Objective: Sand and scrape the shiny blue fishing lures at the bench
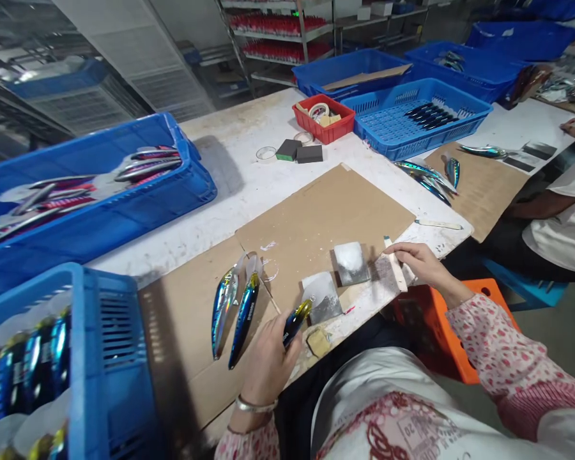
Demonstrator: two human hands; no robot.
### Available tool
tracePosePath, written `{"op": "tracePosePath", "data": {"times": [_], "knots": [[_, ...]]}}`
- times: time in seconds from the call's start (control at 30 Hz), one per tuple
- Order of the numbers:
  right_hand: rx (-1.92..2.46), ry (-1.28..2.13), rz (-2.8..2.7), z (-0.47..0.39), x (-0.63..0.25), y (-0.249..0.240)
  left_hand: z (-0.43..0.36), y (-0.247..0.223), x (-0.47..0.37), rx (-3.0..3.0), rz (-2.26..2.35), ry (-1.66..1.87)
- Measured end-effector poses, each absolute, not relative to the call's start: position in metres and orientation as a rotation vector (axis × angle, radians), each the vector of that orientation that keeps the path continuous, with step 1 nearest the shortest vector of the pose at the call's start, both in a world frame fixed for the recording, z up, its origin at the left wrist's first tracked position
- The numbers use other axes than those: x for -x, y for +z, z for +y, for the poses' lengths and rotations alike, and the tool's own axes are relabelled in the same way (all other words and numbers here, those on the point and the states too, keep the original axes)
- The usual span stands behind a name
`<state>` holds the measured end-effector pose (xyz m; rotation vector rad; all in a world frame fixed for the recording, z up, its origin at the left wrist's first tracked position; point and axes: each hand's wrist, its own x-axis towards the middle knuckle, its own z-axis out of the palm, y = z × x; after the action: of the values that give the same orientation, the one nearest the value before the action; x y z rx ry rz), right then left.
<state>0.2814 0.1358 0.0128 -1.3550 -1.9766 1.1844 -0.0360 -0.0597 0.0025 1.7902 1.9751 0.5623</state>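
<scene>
My left hand is closed around a fishing lure with a dark blue body and a yellow head; its metal eye points toward the sanding blocks. At the table's front edge, my right hand pinches a thin, whitish flat stick with a dark tip. Between the hands sit two grey blocks dusted with white, one nearer block and one farther block. Left of my left hand, a shiny blue lure and a darker lure lie side by side on the cardboard.
Blue crates with lures stand at left: a far crate and a near crate. Farther back are a red basket and a blue tray of lures. A yellowish sponge lies nearby. At right sits a co-worker.
</scene>
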Motion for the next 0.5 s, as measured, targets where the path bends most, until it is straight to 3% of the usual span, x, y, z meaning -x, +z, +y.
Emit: {"op": "tracePosePath", "data": {"times": [0.13, 0.2, 0.37, 0.5], "knots": [[0.811, 1.785, -1.719, 0.111, -0.246, 0.016, -0.059, 0.002, 0.034, -1.836, 1.974, 0.609], [0.626, 1.898, -1.745, 0.099, -0.226, 0.011, -0.059, 0.001, 0.033, -1.858, 1.984, 0.627], [0.720, 1.430, -1.997, 0.092, -0.205, -0.004, -0.065, -0.001, 0.032, -1.883, 2.019, 0.644], [0.854, 1.357, -1.810, 0.097, -0.210, -0.007, -0.069, 0.005, 0.031, -1.817, 1.970, 0.718]]}}
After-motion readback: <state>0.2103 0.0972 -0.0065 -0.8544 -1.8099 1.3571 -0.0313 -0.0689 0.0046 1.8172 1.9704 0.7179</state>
